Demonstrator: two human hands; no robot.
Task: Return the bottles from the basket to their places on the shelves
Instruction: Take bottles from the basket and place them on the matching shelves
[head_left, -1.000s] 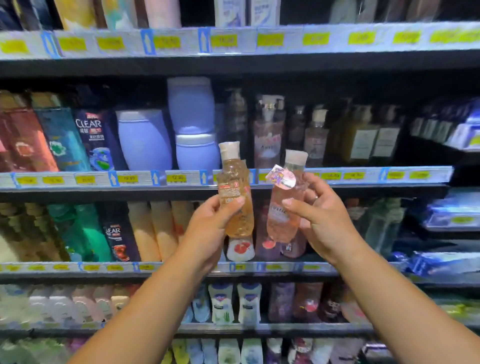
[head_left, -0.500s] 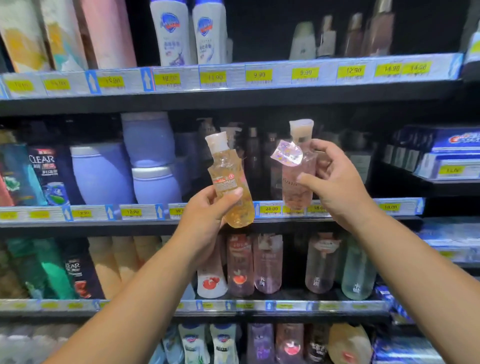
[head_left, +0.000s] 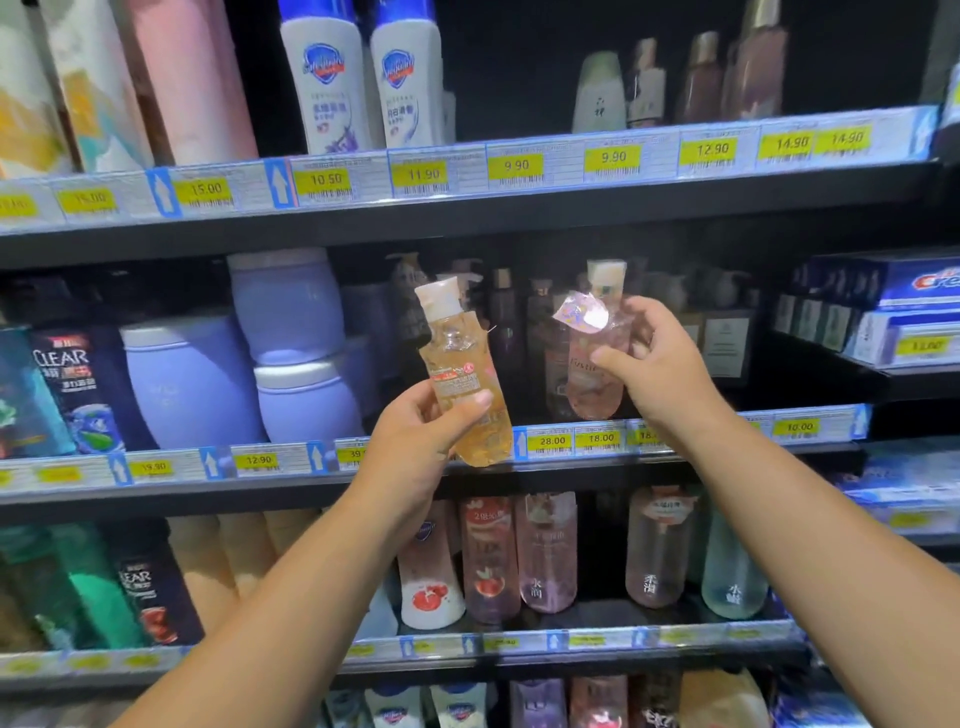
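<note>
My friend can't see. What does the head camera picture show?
The left hand grips an orange bottle and the right hand a pink bottle, both held up before store shelves. Other bottles and yellow price tags line the shelves.

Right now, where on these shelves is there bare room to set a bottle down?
Top shelf: a dark gap between the white bottles and the pale green bottle. Lower shelf: a narrower gap between the tall pink bottle and the clear bottle. Middle shelf is crowded: lavender jars, then pump bottles packed close.
</note>
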